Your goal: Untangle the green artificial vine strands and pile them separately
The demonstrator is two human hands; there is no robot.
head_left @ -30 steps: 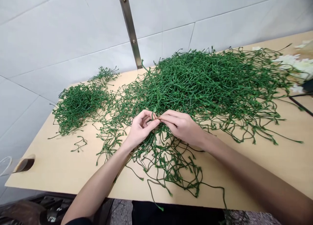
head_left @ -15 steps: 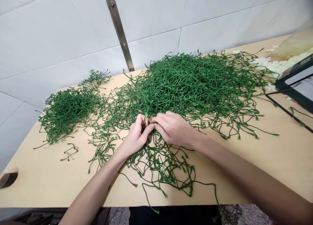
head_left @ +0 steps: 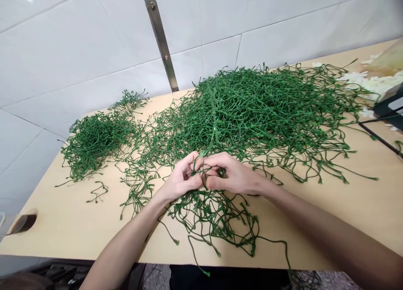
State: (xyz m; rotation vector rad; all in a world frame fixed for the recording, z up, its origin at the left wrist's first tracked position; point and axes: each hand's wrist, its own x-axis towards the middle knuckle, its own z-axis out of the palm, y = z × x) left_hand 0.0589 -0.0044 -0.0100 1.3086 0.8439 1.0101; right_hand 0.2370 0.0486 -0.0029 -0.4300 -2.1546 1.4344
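A big tangled heap of green plastic stems (head_left: 267,105) covers the middle and right of the pale wooden table (head_left: 63,222). My left hand (head_left: 181,178) and my right hand (head_left: 231,174) meet at the heap's near edge, fingertips pinched together on one green stem (head_left: 214,126) that rises from them, slightly blurred. More loose stems (head_left: 217,218) trail under my wrists toward the table's front edge. A smaller separate pile of stems (head_left: 94,141) lies at the left.
White tiled wall runs behind the table, with a metal bracket (head_left: 162,42) fixed to it. White petal-like pieces (head_left: 371,82) and a dark tray or frame (head_left: 388,109) sit at the far right. A round hole (head_left: 23,222) marks the table's left end.
My hands have pulled a little toward me and lifted one stem up out of the heap. The camera view swung left and back.
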